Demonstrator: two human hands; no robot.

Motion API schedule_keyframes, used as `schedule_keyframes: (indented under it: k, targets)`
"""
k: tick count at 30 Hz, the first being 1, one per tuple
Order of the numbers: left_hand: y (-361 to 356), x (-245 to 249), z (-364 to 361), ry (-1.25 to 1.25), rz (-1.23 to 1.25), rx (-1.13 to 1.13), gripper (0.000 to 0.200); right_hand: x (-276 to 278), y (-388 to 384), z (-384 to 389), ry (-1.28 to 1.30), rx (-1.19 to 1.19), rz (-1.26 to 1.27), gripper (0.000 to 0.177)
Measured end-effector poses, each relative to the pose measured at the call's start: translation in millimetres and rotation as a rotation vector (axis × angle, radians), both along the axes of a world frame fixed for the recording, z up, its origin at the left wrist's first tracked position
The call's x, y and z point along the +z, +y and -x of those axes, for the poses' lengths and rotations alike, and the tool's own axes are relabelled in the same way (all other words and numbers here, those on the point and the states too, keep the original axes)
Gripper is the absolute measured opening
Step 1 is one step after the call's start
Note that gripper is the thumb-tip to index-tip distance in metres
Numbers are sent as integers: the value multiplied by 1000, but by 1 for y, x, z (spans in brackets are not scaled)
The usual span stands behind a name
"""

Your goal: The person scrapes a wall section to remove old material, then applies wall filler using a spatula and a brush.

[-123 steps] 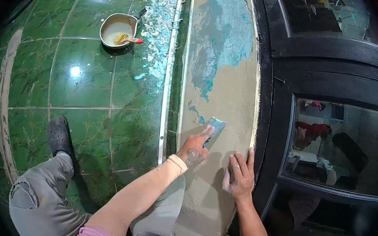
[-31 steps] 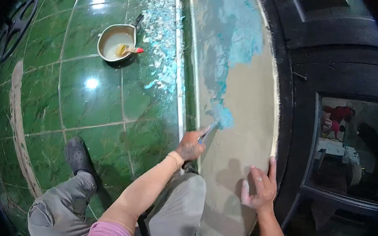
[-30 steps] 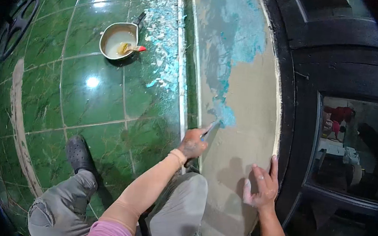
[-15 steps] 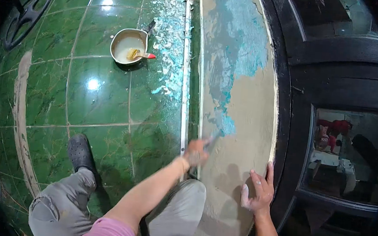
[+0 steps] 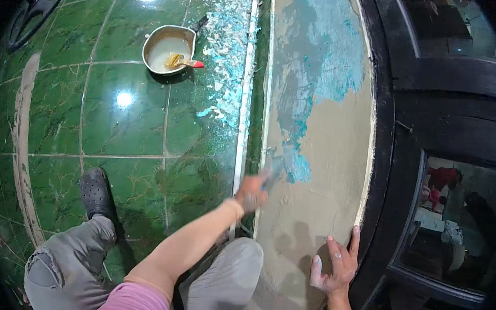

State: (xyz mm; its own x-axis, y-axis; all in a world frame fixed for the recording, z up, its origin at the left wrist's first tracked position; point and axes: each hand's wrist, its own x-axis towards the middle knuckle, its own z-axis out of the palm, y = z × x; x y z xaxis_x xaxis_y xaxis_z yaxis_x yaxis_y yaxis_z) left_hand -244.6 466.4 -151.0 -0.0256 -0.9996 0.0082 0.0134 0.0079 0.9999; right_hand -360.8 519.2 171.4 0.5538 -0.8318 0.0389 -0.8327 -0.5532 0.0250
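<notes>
My left hand is closed round a motion-blurred scraper, whose tip is at the left part of the plastered strip, beside the lower end of the blue paint patch. Spread fingers of my right hand rest on the bare grey-beige plaster near the strip's right edge. White smears mark its thumb and a finger. White and turquoise flakes lie along the left side of the strip, on green tiles.
A pan of cloudy liquid holds a brush with a red handle tip. A black wheel-like object is at the upper left. Dark-framed panels with glass run along the right. My shoe and knees are below.
My left hand and the scraper have shifted slightly up and left against the strip. The whole view has tilted a little. My right hand stays on the plaster.
</notes>
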Motion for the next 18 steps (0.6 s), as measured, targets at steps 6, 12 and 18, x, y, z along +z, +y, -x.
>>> schedule_keyframes:
  k: [6,12,18]
  targets:
    - [-92,12,-42,-23,-77,-105,68,4,7,0,12,-30,-63,42]
    - [-25,15,-24,-47,8,-119,64,2,2,-4,28,-44,-64,40]
    - [-39,18,-36,-63,-31,-280,72,2,-4,-4,47,-25,-25,40]
